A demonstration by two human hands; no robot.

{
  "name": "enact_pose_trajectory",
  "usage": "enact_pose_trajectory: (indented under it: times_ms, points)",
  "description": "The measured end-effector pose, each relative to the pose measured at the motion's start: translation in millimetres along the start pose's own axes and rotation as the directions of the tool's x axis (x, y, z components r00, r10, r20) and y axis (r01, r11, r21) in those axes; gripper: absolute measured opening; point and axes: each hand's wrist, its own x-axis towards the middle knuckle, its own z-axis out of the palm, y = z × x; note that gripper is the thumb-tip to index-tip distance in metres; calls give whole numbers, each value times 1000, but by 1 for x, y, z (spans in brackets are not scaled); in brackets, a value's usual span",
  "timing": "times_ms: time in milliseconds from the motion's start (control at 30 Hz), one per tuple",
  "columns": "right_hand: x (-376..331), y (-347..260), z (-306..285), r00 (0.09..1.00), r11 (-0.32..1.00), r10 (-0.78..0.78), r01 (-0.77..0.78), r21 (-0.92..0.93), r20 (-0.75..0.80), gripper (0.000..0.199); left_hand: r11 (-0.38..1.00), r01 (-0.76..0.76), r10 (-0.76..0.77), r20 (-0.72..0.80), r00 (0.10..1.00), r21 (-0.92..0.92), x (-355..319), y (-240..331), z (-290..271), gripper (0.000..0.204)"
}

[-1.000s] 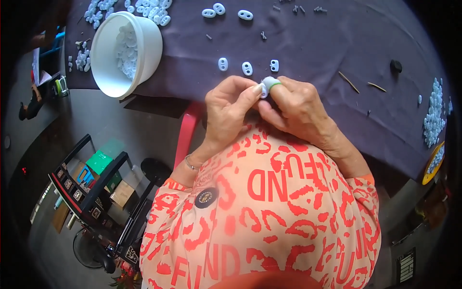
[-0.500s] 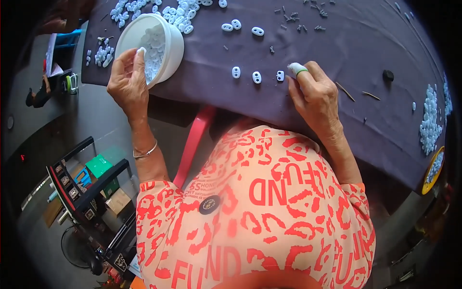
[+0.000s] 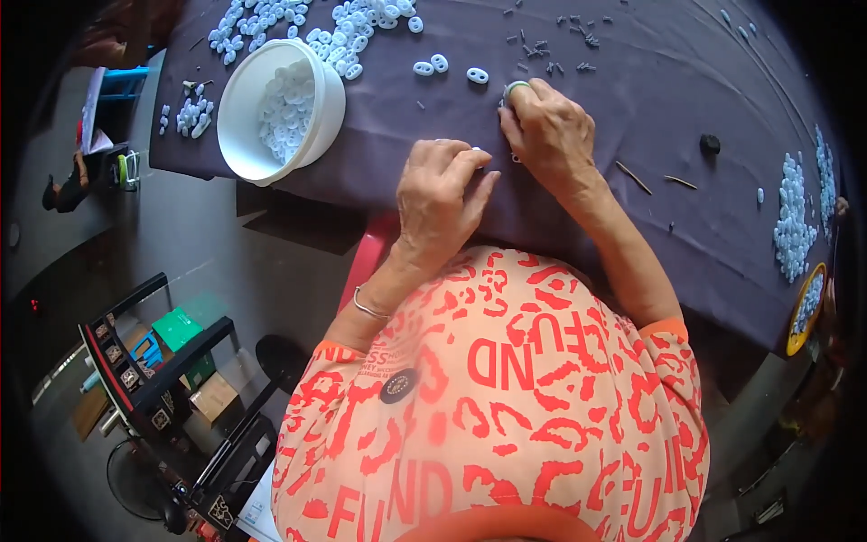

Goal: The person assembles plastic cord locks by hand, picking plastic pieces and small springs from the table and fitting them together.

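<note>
My left hand [image 3: 441, 194] rests on the dark purple cloth [image 3: 632, 81] near the table's front edge, fingers pinched together, with a speck of white showing at the fingertips. Just right of it, my right hand [image 3: 549, 134] lies knuckles up on the cloth, fingers curled, with a green band around one fingertip. What lies under either hand is hidden. A white bowl [image 3: 242, 135] of small white oval pieces stands to the left, at the table's edge. Three loose white oval pieces [image 3: 440, 63] lie just beyond my hands.
Heaps of white pieces [image 3: 361, 27] lie at the far side and another heap [image 3: 793, 217] at the right by a yellow dish [image 3: 795, 336]. Small dark pins [image 3: 546, 47], two thin sticks [image 3: 634, 177] and a black knob [image 3: 711, 143] dot the cloth. A black trolley [image 3: 153, 388] stands on the floor.
My left hand has come back from the white bowl to the cloth beside my right hand. Both hands now cover the near row of three white pieces.
</note>
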Motion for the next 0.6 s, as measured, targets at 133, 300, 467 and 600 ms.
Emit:
enact_pose_trajectory:
  times_ms: [133, 300, 467, 600]
  points:
    - [3, 3, 3, 998, 991, -69, 68, 117, 9, 8, 999, -2, 0, -60, 998, -36, -3, -5, -1, 19]
    - [7, 16, -19, 995, 954, -48, 70, 291, -84, 8, 998, 62, -66, -144, 987, -31, -4, -15, -9, 18]
    - [5, 9, -7, 991, 986, -137, 137, 90, -7, 10, 993, 116, -117, -130, 985, -17, 4, -18, -9, 19]
    - [4, -3, 6, 979, 977, -203, 203, 70, -8, 13, 995, 84, -92, -164, 982, -56, 8, -20, -6, 17]
